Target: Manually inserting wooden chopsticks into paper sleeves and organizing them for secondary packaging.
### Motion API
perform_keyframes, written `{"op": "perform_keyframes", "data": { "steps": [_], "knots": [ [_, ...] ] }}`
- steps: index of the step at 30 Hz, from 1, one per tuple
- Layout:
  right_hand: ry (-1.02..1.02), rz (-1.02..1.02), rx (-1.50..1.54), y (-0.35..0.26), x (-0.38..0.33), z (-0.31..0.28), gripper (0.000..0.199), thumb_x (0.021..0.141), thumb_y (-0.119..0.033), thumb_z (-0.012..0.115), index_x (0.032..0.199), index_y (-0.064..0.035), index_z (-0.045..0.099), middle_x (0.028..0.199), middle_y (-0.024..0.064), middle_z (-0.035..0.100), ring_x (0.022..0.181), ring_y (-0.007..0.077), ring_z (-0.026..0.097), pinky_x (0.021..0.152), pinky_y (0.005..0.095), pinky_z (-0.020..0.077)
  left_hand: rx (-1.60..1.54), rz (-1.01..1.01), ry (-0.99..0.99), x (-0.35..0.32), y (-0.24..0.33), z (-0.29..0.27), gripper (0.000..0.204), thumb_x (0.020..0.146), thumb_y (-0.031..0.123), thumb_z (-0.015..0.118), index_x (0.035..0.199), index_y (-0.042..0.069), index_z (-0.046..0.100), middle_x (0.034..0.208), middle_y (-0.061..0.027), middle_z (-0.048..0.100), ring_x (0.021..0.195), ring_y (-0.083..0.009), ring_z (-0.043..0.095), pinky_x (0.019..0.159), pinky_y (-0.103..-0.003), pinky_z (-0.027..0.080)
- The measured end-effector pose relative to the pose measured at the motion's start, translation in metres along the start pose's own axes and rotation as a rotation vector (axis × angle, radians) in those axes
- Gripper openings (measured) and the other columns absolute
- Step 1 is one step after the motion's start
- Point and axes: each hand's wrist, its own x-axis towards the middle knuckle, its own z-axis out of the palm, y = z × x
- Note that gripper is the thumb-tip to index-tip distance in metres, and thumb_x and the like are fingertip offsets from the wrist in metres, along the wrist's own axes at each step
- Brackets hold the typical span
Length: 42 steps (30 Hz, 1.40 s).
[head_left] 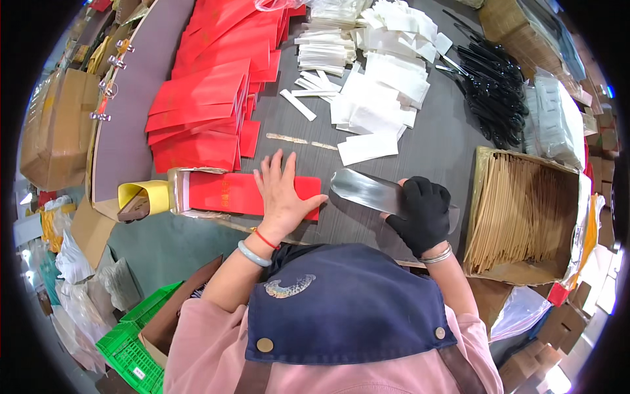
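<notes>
My bare left hand (pixel 283 194) lies with fingers spread on a long red paper sleeve (pixel 226 194). The sleeve's left end sits in a shallow cardboard holder (pixel 178 190) at the table's near left edge. In a black glove, my right hand (pixel 423 213) grips a shiny, silvery curved piece (pixel 364 190), which looks like a scoop or a stiff trough. Its rounded end points left, a little apart from the red sleeve. Beyond my left hand, red paper sleeves (pixel 197 125) lie in overlapping stacks. White paper packets (pixel 374 98) are piled past the silvery piece.
At the right stands an open carton (pixel 481 197) of thin wooden sticks, apparently chopsticks (pixel 522 210). Black plastic spoons (pixel 495 98) lie heaped behind it, beside plastic-wrapped clear items (pixel 554 118). Narrow white packets (pixel 325 49) sit at the back. A yellow band (pixel 154 197) adjoins the holder.
</notes>
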Motion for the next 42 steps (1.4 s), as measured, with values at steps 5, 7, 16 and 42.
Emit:
{"op": "perform_keyframes", "data": {
  "steps": [5,7,16,42],
  "knots": [
    [-0.137,-0.034,0.014,-0.003,0.005,-0.001,0.063,0.063,-0.035,0.083,0.115,-0.0105,0.059,0.109,0.0085,0.06,0.103,0.0289,0.057,0.095,0.0443,0.0358,-0.1,0.012,0.011,0.003,-0.01,0.004,0.102,0.065,0.047,0.085,0.144,0.002,0.038,0.15,-0.0199,0.032,0.143,-0.0389,0.021,0.116,-0.059,0.011],
    [-0.174,-0.043,0.035,-0.006,0.006,0.007,0.062,0.063,-0.035,0.083,0.115,-0.0102,0.059,0.11,0.0094,0.06,0.103,0.0296,0.057,0.096,0.0447,0.0359,-0.112,-0.007,-0.026,0.004,-0.008,0.003,0.103,0.066,0.045,0.085,0.145,0.002,0.036,0.152,-0.0199,0.03,0.144,-0.0389,0.02,0.116,-0.059,0.01],
    [0.01,-0.212,0.194,-0.023,0.03,0.04,0.066,0.067,-0.04,0.082,0.121,-0.01,0.061,0.119,0.0132,0.06,0.113,0.0327,0.052,0.1,0.0451,0.0361,-0.238,0.328,0.08,0.056,-0.026,0.006,0.071,0.078,0.029,0.076,0.137,0.004,0.047,0.144,-0.0191,0.041,0.134,-0.0419,0.035,0.113,-0.055,0.025],
    [0.203,1.051,-0.256,0.26,-0.172,-0.016,0.037,0.093,-0.023,0.056,0.12,0.0023,0.061,0.113,0.0204,0.066,0.104,0.0363,0.063,0.092,0.0409,0.049,-0.36,0.444,0.128,0.095,0.028,0.015,0.008,0.084,0.011,0.065,0.086,0.004,0.064,0.085,-0.0124,0.059,0.082,-0.033,0.058,0.073,-0.043,0.047]
  ]
}}
